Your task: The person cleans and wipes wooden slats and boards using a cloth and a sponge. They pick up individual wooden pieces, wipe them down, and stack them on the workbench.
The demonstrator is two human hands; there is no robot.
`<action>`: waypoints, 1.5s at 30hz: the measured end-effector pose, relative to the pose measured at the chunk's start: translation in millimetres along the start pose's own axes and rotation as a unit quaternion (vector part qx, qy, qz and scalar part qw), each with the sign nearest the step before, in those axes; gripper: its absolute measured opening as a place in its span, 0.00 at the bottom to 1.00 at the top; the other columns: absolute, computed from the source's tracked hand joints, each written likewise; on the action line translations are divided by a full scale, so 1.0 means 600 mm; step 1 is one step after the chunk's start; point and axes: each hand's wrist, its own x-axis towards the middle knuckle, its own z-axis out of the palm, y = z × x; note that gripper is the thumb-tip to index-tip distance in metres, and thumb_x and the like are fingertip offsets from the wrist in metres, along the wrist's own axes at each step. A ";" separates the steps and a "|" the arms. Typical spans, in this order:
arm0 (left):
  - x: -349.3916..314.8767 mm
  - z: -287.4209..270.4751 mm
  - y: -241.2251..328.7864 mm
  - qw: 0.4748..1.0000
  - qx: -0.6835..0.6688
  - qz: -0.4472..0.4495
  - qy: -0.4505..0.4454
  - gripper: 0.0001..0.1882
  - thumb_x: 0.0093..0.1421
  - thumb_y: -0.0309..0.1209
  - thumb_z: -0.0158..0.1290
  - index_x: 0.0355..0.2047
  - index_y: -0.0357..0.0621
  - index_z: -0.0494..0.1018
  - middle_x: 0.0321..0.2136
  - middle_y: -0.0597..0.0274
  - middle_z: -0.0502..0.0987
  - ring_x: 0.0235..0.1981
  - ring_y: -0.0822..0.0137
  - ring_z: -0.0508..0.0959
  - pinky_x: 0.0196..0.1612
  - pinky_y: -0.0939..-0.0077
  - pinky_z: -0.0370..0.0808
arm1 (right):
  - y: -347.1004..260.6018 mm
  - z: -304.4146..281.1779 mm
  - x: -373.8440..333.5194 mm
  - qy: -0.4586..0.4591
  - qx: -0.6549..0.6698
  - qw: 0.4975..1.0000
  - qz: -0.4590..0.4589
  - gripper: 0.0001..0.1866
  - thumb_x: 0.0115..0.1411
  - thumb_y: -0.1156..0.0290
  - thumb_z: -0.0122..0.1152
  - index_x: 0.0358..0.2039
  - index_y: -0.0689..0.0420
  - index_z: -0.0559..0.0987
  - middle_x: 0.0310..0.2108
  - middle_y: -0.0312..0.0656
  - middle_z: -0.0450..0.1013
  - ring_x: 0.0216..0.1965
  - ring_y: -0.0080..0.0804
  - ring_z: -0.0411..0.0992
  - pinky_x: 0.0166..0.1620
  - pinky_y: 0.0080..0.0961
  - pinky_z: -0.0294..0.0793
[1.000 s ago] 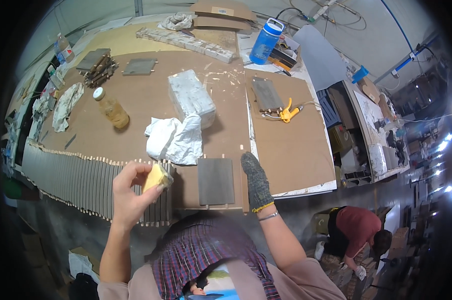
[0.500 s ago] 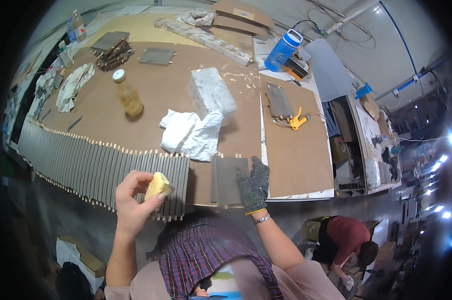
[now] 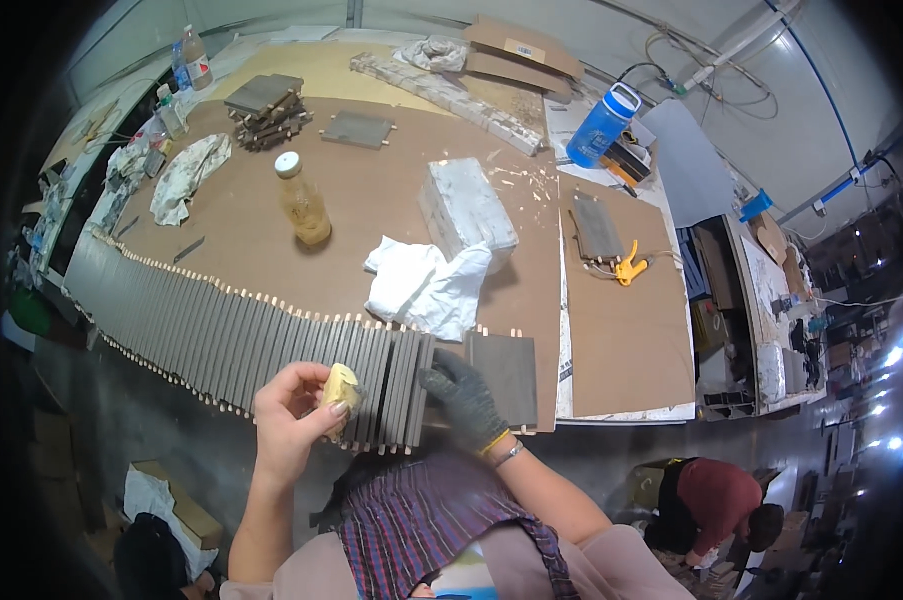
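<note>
A long row of grey slats [image 3: 226,335] stands on edge along the table's near side, with pale wooden pegs poking out at both ends. My left hand [image 3: 293,412] is above the right part of that row, pinching a pale yellow sponge-like block [image 3: 341,384] with a dark smudge. At the row's right end, my right hand [image 3: 463,398], in a dark knit glove with a yellow cuff, closes against the end grey slats [image 3: 411,385]; some of its fingers are hidden. Just right of the glove, a grey panel [image 3: 506,375] with pegs lies flat.
Behind the row are a crumpled white cloth [image 3: 421,285], a whitish block [image 3: 469,205] and a bottle of amber liquid [image 3: 304,205]. Stacked panels [image 3: 268,108] sit farther back. A yellow air gun [image 3: 629,265] lies at right, near a blue bottle [image 3: 603,125]. Another person [image 3: 716,500] bends at lower right.
My right hand has moved left from the flat panel to the row's end. A dark gap now shows among the last slats. My left hand keeps its yellow block; the whole view has shifted.
</note>
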 end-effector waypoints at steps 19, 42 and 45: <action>-0.001 0.099 -0.086 0.940 -0.287 -0.127 -0.132 0.23 0.58 0.29 0.60 0.51 0.33 0.69 0.42 0.54 0.80 0.44 0.64 0.82 0.55 0.69 0.76 | -0.019 -0.082 -0.044 -0.014 0.258 0.966 0.023 0.23 0.61 0.72 0.57 0.56 0.64 0.74 0.47 0.47 0.77 0.45 0.36 0.79 0.48 0.32 0.80; 0.015 0.224 0.003 0.808 0.358 0.420 -0.207 0.25 0.38 0.26 0.69 0.41 0.42 0.77 0.37 0.57 0.76 0.37 0.56 0.76 0.42 0.63 0.71 | -0.073 -0.088 -0.027 -0.066 0.558 0.827 -0.021 0.32 0.72 0.46 0.43 0.67 0.54 0.63 0.62 0.46 0.67 0.61 0.40 0.69 0.63 0.40 0.70; 0.025 0.196 -0.005 0.804 0.398 0.403 -0.181 0.25 0.36 0.22 0.68 0.39 0.43 0.76 0.37 0.58 0.76 0.37 0.55 0.76 0.43 0.61 0.70 | -0.077 -0.101 -0.035 -0.079 0.553 0.829 -0.023 0.37 0.71 0.41 0.39 0.71 0.52 0.58 0.68 0.46 0.59 0.66 0.43 0.62 0.68 0.45 0.61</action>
